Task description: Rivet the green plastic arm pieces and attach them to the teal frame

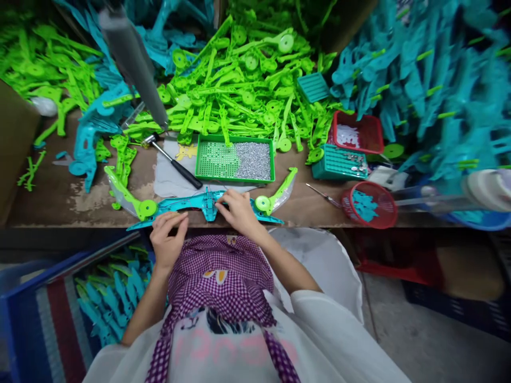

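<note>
A teal toy bow (183,202) with bright green limbs lies across the table's front edge, and thin wires run along its open body. At its centre block (209,205), my right hand (238,214) pinches with thumb and forefinger; what is between them is too small to make out. My left hand (169,236) is at the bow's left part, by the front edge, fingers curled and thumb near the forefinger. Whatever it may hold is hidden. Just beyond the bow are a black-handled hammer (175,164) and a green tray (197,159) of small silvery screws.
Green plastic limbs (239,80) are heaped at the back, teal parts (431,80) at the right. A grey hanging tool (136,64) comes down at upper left. A screwdriver (323,195), red basket (385,213) and teal box (333,167) stand right.
</note>
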The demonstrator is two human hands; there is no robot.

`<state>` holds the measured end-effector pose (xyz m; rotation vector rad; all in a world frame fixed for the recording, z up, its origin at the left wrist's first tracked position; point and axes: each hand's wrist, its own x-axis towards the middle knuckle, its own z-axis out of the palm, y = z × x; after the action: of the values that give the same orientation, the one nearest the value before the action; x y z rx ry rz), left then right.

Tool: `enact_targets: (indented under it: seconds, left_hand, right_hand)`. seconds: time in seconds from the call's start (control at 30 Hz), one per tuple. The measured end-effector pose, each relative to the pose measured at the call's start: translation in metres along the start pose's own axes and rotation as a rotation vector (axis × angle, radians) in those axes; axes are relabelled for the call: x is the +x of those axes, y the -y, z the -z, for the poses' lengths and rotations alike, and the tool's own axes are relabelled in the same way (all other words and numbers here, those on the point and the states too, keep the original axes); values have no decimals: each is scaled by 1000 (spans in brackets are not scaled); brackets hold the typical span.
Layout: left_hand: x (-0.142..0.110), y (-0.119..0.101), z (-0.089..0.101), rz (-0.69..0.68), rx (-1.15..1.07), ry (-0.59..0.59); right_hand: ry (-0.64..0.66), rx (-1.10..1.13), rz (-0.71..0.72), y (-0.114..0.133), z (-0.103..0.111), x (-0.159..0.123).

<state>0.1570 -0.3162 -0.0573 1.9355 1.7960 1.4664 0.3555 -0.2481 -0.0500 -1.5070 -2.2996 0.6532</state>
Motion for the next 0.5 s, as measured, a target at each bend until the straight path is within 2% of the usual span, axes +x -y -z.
enact_targets:
  seconds: [0.07,0.13,0.23,0.3,0.37,0.5]
  left_hand:
    - [8,-2,7,60,-40,15]
    - [25,-4,11,92,-86,35]
    - [60,-8,8,77,-136,56]
    - [84,-10,2,37,-119,76]
    - [100,-9,-6,-26,-75,157]
    - [108,2,-26,-114,-106,458]
  right_hand:
    - [34,29,46,0,22,9]
    - [97,6,161,3,49,18]
    - [307,-91,381,16,85,35]
    - [428,-184,456,27,101,46]
    - [530,-255,496,35,111,56]
    - [676,-271,540,41,117,76]
